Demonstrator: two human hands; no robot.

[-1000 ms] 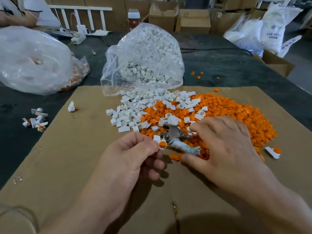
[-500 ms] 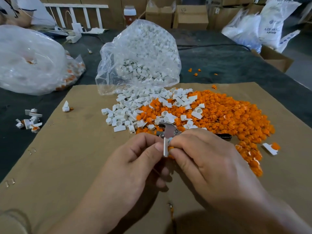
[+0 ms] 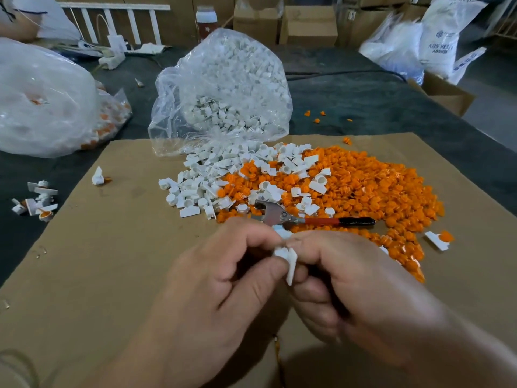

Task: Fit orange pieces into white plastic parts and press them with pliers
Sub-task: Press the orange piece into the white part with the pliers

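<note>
1. Across the cardboard sheet [image 3: 112,261] spread orange pieces [image 3: 363,191] and white plastic parts [image 3: 201,186].
2. Both the left hand [image 3: 218,289] and right hand [image 3: 363,289] pinch one white part [image 3: 289,259].
3. Just beyond lie the pliers [image 3: 316,220], unheld.
4. The white part seems light, stiff and slippery; grip its flat tab.

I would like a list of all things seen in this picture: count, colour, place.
cardboard sheet: one, brown, on the dark table
orange pieces: large pile, orange, right on the sheet
white parts: loose pile, white, left of the orange pieces
clear bag: one, holds white parts, behind the piles
second bag: one, clear, far left
pliers: one, red and black handle, on the piles
stray parts: small group, white, left of the sheet
boxes: several, brown, at the back
held part: one, white, between both grips
left grip: one bare hand, pinching the held part
right grip: one bare hand, pinching the held part
</note>
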